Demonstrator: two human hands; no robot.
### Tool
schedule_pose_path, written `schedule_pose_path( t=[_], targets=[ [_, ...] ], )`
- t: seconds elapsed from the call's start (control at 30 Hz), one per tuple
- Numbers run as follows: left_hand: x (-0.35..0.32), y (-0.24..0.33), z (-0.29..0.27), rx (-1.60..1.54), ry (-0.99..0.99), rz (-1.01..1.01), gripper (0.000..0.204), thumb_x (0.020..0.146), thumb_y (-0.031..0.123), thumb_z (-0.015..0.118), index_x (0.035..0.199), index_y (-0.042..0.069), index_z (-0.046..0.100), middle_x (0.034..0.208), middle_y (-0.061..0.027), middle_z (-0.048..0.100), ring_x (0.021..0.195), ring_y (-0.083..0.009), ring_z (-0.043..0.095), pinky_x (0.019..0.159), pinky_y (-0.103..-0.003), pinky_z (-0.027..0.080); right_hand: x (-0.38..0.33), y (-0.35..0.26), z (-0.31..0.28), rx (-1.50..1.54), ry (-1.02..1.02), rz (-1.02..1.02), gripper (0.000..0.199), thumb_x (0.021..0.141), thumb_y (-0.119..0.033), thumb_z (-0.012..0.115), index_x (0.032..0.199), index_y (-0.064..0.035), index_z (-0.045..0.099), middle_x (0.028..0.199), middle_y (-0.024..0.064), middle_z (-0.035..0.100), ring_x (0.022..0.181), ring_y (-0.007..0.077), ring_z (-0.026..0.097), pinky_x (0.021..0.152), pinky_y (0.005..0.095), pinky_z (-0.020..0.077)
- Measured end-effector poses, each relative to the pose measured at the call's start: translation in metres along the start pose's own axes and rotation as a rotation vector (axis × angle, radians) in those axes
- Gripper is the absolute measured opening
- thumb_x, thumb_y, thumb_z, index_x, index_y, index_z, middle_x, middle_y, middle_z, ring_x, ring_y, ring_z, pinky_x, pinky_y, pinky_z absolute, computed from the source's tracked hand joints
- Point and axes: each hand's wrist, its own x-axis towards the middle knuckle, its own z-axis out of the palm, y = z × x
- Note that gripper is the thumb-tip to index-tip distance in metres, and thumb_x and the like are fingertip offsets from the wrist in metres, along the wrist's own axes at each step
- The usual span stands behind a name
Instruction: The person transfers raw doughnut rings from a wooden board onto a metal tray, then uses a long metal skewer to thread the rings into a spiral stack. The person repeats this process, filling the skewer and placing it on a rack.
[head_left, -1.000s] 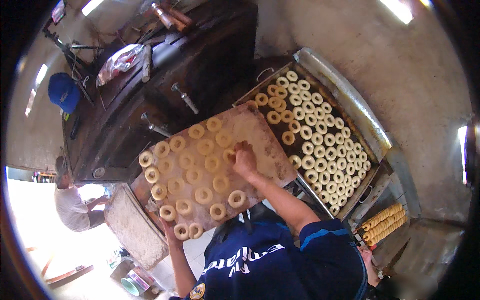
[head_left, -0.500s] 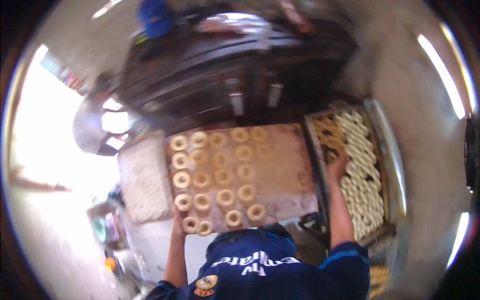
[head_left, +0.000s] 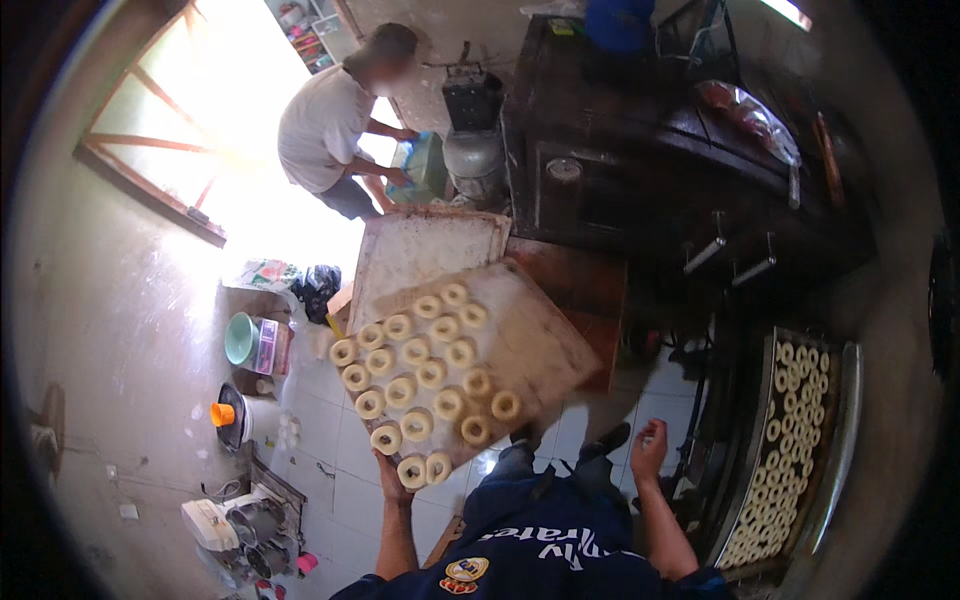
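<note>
Right hand (head_left: 649,452) moved off tray (head_left: 757,455), grip loosely apart; left hand (head_left: 394,482) clamped on board (head_left: 530,330) bearing dough rings (head_left: 411,391).

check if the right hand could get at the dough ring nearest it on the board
Probably yes: the right hand looks empty, and nothing visible blocks the way leftward to that dough ring, which lies uncovered on the board.

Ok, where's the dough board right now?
In the head view, the dough board is just left of the middle, its near corner held by the left hand, and in the picture it partly overlaps the paler board beyond.
</note>
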Motion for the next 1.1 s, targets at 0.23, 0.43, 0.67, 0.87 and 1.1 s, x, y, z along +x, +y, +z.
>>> schedule_pose_path(
  t=[0.23,0.43,0.67,0.87,1.1],
  targets=[
    [0.072,-0.021,0.003,-0.173,0.197,0.224,0.085,0.114,0.074,0.029,0.178,0.019,0.022,0.182,-0.0102,0.028,0.164,-0.0363,0.036,0.134,-0.055,0.038,-0.006,0.012,0.135,-0.075,-0.402,0.115,0.033,0.096,-0.009,0.073,0.128,-0.0084,0.066,0.112,0.0181,0.076,0.11,0.0372,0.075,0.091,0.049,0.0603],
    [0.143,-0.048,-0.009,-0.286,0.218,0.069,0.096,0.109,0.084,0.019,0.178,0.018,0.024,0.184,-0.0105,0.026,0.166,-0.0391,0.032,0.135,-0.058,0.034,0.043,-0.029,0.218,-0.364,-0.44,0.058,0.038,0.099,-0.029,0.073,0.128,-0.0061,0.068,0.123,0.0212,0.076,0.114,0.044,0.074,0.097,0.0591,0.0587],
    [0.175,-0.045,-0.055,-0.232,0.627,-0.265,0.122,0.097,0.099,0.022,0.177,0.007,0.025,0.184,-0.0177,0.022,0.163,-0.0391,0.038,0.136,-0.06,0.029,0.082,-0.075,0.312,-0.369,-0.178,0.704,0.043,0.099,-0.045,0.076,0.115,-0.0058,0.076,0.12,0.0223,0.078,0.111,0.0418,0.078,0.092,0.0565,0.0629],
    [0.181,-0.05,-0.02,0.931,0.724,0.019,0.08,0.11,0.064,0.055,0.152,-0.004,0.057,0.148,-0.0228,0.061,0.144,-0.0407,0.054,0.121,-0.049,0.041,0.086,-0.071,0.324,-0.375,-0.157,0.713,0.046,0.097,-0.048,0.076,0.111,-0.0039,0.077,0.107,0.0213,0.082,0.096,0.0449,0.08,0.085,0.057,0.0641],
    [0.262,-0.152,0.124,1.597,-0.156,0.342,0.032,0.104,0.016,0.072,0.132,0.003,0.071,0.133,-0.0254,0.069,0.126,-0.0433,0.066,0.107,-0.052,0.051,0.068,-0.037,0.28,-0.125,-0.085,0.439,0.034,0.1,-0.035,0.074,0.111,-0.0033,0.071,0.1,0.0187,0.08,0.09,0.0417,0.079,0.083,0.0541,0.0611]
  ],
)
